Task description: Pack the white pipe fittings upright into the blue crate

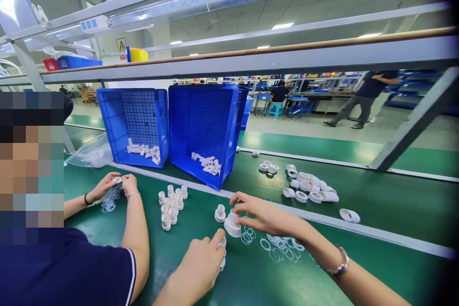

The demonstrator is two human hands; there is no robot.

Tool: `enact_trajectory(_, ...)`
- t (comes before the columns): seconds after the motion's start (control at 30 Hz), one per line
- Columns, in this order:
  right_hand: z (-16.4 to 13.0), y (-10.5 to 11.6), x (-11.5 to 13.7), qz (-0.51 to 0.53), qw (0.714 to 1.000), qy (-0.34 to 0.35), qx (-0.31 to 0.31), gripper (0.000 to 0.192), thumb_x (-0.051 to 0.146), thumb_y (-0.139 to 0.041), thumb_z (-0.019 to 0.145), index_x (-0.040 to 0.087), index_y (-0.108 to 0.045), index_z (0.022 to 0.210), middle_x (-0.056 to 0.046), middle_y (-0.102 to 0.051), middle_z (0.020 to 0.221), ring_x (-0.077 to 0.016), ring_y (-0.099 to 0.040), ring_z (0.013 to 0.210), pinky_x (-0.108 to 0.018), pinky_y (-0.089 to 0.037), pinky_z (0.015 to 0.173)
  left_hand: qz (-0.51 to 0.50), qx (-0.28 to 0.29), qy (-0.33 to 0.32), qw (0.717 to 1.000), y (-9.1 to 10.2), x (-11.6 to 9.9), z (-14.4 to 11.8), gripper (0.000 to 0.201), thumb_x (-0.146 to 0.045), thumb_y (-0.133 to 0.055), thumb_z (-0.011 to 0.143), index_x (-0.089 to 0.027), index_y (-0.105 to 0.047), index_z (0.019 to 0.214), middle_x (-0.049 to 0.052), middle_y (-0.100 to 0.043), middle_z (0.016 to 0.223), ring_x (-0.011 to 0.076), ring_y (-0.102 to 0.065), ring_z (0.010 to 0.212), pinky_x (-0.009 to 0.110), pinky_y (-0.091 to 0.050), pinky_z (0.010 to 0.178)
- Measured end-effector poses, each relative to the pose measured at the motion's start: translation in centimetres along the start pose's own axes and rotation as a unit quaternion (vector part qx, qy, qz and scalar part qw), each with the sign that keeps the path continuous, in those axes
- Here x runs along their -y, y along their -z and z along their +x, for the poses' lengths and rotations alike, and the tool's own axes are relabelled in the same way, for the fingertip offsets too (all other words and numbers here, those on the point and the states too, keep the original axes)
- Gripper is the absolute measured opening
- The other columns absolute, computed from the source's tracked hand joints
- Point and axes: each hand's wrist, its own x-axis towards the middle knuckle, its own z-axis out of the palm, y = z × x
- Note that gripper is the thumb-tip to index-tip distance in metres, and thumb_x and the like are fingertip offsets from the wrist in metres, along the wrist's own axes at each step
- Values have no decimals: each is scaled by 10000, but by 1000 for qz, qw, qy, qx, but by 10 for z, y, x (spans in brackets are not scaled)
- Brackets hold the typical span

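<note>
My left hand (pixel 201 263) is closed around a small white plastic fitting (pixel 222 248) low on the green bench. My right hand (pixel 261 214) reaches in from the right, its fingers on a larger white cap-shaped fitting (pixel 232 224). Another small white fitting (pixel 220 213) stands just left of that one. Clear rubber rings (pixel 281 247) lie scattered under my right wrist.
A co-worker on the left handles a part (pixel 116 180) over more rings (pixel 109 201). A cluster of upright white fittings (pixel 171 203) stands between us. Two tilted blue crates (pixel 138 124) (pixel 204 129) hold white parts. White caps (pixel 310 187) lie beyond the belt rail.
</note>
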Motion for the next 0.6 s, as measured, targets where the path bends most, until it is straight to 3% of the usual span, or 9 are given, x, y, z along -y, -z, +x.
enact_trajectory(0.1, -10, -16, -4, -28, 998, -21, 52, 166, 244, -535, 935, 162, -660, 1006, -70, -514, 1250, -179, -574, 996, -337, -449, 897, -28, -7, 8, 1000, -1, 6, 13, 206, -167, -429, 918, -125, -605, 1016, 168, -574, 1236, 280, -634, 788, 335, -464, 620)
enact_trajectory(0.23, 4, -42, -4, -120, 990, 10, 74, 161, 188, -516, 948, 109, -635, 1023, -91, -580, 1125, -175, -574, 974, -282, -445, 848, -55, 82, 29, 995, 8, 15, 27, 273, -154, -350, 892, -166, -587, 1028, 132, -573, 1193, 347, -635, 878, 463, -483, 717)
enact_trajectory(0.33, 11, -33, 6, -170, 982, 12, 87, 176, 206, -531, 950, 102, -651, 1027, -84, -607, 988, -180, -558, 923, -269, -412, 763, -64, 120, 30, 990, 12, 20, 31, 287, -138, -360, 839, -194, -587, 1006, 92, -584, 1164, 338, -629, 965, 470, -477, 808)
enact_trajectory(0.4, 0, -5, 17, -197, 976, -9, 89, 240, 276, -536, 963, 124, -657, 1104, -81, -599, 982, -183, -544, 908, -273, -379, 712, -37, 132, 24, 990, 6, 28, 32, 334, -135, -354, 837, -182, -587, 1071, 89, -567, 1222, 302, -636, 986, 449, -477, 851)
enact_trajectory(0.47, -32, 40, 33, -227, 971, -47, 60, 312, 317, -508, 981, 160, -633, 1219, -87, -565, 1070, -178, -524, 888, -280, -346, 664, 19, 153, 13, 988, -2, 42, 40, 432, -158, -293, 892, -175, -556, 1234, 121, -503, 1347, 279, -652, 975, 455, -486, 858)
enact_trajectory(0.53, -89, 92, 59, -285, 956, -60, 10, 333, 344, -474, 997, 167, -628, 1234, -84, -539, 1074, -171, -515, 869, -275, -344, 649, -3, 126, -25, 992, -8, 52, 60, 468, -289, -229, 984, -226, -544, 1324, 101, -417, 1466, 252, -630, 1083, 383, -503, 870)
enact_trajectory(0.6, -165, 137, 98, -291, 947, -126, -59, 253, 303, -513, 978, 160, -667, 1119, -68, -529, 1012, -158, -511, 869, -261, -351, 664, -24, 29, -94, 995, -2, 44, 89, 418, -391, -310, 991, -261, -599, 1263, 81, -503, 1395, 233, -637, 1066, 298, -520, 801)
